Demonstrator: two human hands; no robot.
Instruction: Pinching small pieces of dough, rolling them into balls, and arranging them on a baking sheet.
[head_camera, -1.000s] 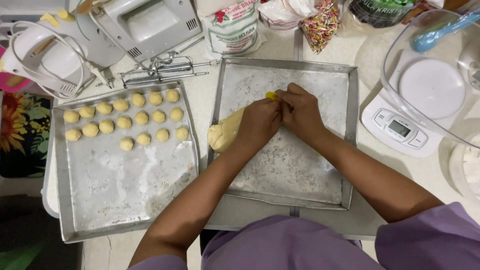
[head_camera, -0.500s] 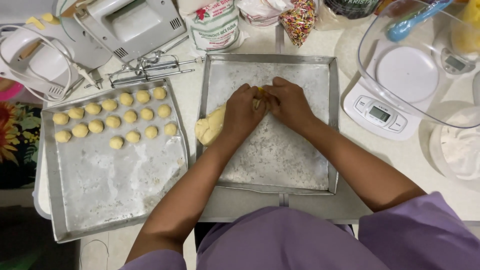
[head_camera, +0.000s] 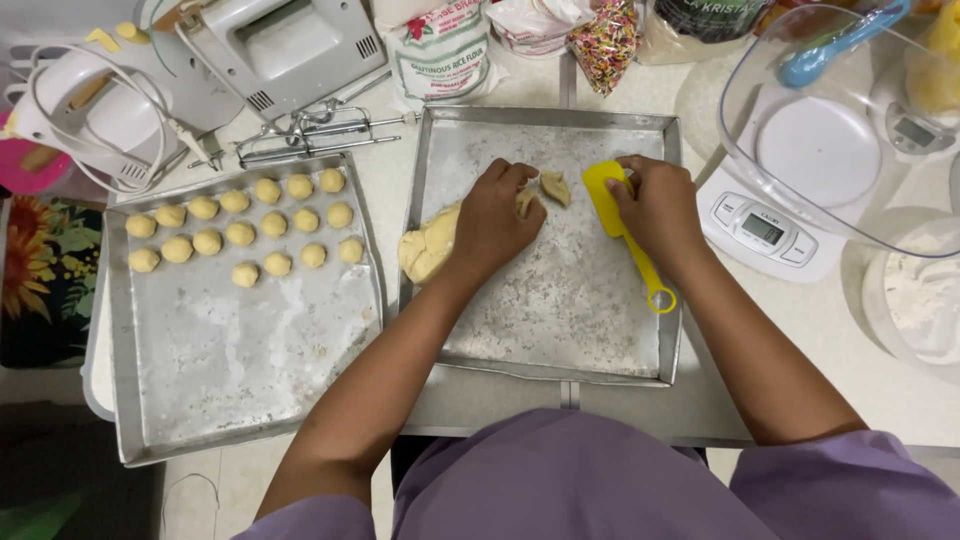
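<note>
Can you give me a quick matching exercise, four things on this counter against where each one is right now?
Things:
1. yellow spatula
2. dough balls
3. dough lump
4. clear bowl

Places:
A. in rows on the left tray
B. on the white kitchen scale
C. under the left hand, on the right tray
D. held by the right hand over the right tray

Pairs: 1-D, 2-A, 3-C, 4-B
</note>
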